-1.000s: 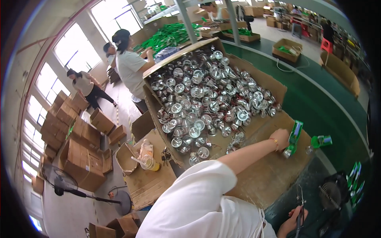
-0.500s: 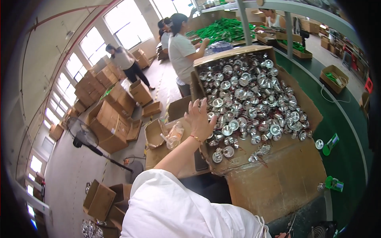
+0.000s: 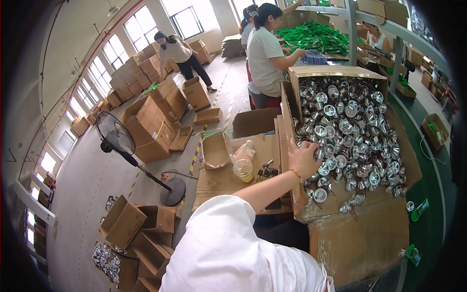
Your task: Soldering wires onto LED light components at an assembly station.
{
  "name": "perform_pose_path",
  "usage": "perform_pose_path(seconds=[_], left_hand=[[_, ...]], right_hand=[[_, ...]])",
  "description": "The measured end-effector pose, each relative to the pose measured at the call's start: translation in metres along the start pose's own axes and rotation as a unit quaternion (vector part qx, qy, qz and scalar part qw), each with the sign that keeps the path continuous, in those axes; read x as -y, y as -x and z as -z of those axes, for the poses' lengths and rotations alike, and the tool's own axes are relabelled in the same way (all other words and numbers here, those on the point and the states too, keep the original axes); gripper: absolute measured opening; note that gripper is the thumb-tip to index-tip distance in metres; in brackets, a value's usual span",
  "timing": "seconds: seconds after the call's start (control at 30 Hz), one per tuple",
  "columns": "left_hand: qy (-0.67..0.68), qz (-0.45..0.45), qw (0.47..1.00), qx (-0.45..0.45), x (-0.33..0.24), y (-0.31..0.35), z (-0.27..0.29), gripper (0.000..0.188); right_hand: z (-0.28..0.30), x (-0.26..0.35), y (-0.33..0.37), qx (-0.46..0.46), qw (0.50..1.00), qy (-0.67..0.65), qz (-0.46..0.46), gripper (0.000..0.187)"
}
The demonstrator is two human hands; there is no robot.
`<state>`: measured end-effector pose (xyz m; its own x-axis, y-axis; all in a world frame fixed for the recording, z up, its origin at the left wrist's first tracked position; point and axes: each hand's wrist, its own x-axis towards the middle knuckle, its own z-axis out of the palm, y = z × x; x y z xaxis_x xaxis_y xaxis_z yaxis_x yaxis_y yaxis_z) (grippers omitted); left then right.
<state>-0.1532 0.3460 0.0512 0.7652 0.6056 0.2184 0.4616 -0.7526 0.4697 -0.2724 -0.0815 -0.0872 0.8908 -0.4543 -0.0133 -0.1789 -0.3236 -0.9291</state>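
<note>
My left hand [image 3: 304, 161] reaches over the near-left side of a large open cardboard box [image 3: 337, 73]. Its fingers are bent and somewhat apart, with the tips at the edge of a heap of shiny silver lamp reflector cups [image 3: 346, 127] with thin dark wires. I see nothing held in it; whether the fingertips touch a cup is hard to make out. A loose cup [image 3: 319, 195] lies just below the hand on the box's cardboard. My right hand is out of the picture.
Left of the box, a cardboard-covered surface bears a shallow carton [image 3: 216, 152] and a plastic drink cup [image 3: 243, 171]. A standing fan [image 3: 116, 134] and cartons [image 3: 146, 129] stand on the floor. Green-and-silver pieces [image 3: 413, 254] lie at right. A co-worker [image 3: 267, 56] works beyond the box.
My left hand has come down from above the box's left side to the edge of the heap, its fingers bending. My view has swung left. The right hand's fingertips have left the lower edge.
</note>
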Motion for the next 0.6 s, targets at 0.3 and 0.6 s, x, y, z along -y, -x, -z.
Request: perform_pose_path(seconds=[0.3, 0.6], left_hand=[[0.074, -0.062, 0.995, -0.036, 0.011, 0.008, -0.001, 0.023], [0.095, -0.070, 0.991, -0.061, 0.016, 0.006, -0.004, 0.021]], right_hand=[[-0.036, 0.026, -0.009, -0.028, 0.999, -0.002, 0.023, 0.043], [-0.037, 0.032, -0.028, -0.083, 0.996, 0.008, 0.021, 0.044]])
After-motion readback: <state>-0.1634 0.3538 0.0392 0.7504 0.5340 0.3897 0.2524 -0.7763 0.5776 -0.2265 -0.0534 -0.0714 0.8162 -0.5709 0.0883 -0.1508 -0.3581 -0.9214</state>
